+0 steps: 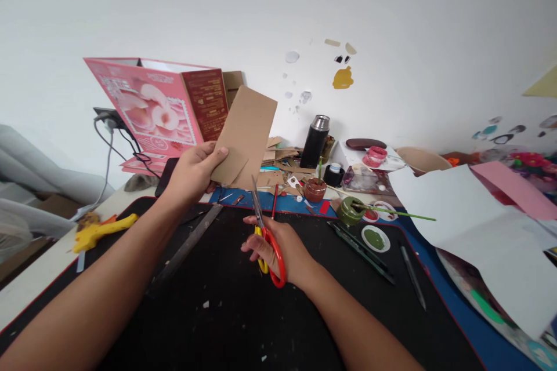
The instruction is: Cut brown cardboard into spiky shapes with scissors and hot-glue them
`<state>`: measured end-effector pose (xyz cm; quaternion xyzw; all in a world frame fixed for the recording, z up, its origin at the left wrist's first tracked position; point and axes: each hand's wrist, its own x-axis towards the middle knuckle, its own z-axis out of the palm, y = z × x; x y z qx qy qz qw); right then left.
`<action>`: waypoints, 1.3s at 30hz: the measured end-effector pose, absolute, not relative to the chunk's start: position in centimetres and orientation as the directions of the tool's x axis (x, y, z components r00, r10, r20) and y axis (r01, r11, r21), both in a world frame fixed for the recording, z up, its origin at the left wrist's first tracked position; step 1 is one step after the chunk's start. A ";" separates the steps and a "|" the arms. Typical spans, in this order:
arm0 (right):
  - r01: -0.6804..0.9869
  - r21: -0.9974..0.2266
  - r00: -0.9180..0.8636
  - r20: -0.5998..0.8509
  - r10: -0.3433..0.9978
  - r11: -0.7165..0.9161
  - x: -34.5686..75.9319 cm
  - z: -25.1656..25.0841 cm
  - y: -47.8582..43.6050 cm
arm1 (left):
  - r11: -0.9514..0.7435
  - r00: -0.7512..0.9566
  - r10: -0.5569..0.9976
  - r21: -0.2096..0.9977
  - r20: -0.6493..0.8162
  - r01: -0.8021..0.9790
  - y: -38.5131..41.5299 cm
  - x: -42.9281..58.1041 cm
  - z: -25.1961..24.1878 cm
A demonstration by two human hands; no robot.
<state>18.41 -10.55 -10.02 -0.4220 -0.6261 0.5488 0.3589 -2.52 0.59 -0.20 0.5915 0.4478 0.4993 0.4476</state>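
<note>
My left hand [189, 173] is closed on a long brown cardboard piece [251, 124], thumb on its face, holding it raised and tilted above the mat. A smaller cardboard piece [230, 169] lies against its lower part under the same thumb. My right hand [291, 246] holds scissors [277, 258] with a red and a yellow handle. Their blades point up, close together, with the tips near the cardboard's lower edge; whether they touch it I cannot tell. Some right fingers stretch out past the handles.
A black mat [226, 324] bears a metal ruler [191, 246] and dark pens [363, 252]. Behind stand a pink box [152, 110], a black thermos [314, 142], paint jars [349, 211] and cardboard scraps [278, 153]. A yellow glue gun [104, 232] lies left, white paper [470, 226] right.
</note>
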 end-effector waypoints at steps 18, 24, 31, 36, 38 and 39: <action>0.155 -0.988 -0.380 -0.037 0.924 0.025 18.4 -10.3 -10.5 | -0.203 0.102 0.976 0.976 0.195 0.077 0.6 -2.5 -0.2; 0.144 -0.989 -0.382 -0.023 0.924 0.035 18.4 -10.2 -10.5 | -0.192 0.103 0.978 0.978 0.184 0.078 0.6 -2.5 -0.3; 0.114 -0.993 -0.367 -0.023 0.930 0.020 18.2 -10.2 -10.5 | -0.203 0.114 0.974 0.977 0.195 0.063 0.6 -2.5 -0.4; 0.128 -0.992 -0.346 -0.064 0.936 -0.021 18.0 -10.7 -10.4 | -0.202 0.115 0.974 0.978 0.196 0.045 0.7 -2.3 -0.9; 0.119 -0.992 -0.337 -0.077 0.938 -0.039 17.9 -10.7 -10.5 | -0.202 0.110 0.974 0.979 0.199 0.020 0.9 -2.1 -1.3; 0.108 -0.993 -0.328 -0.082 0.941 -0.049 17.9 -10.7 -10.5 | -0.202 0.103 0.974 0.979 0.200 0.010 0.9 -2.0 -1.5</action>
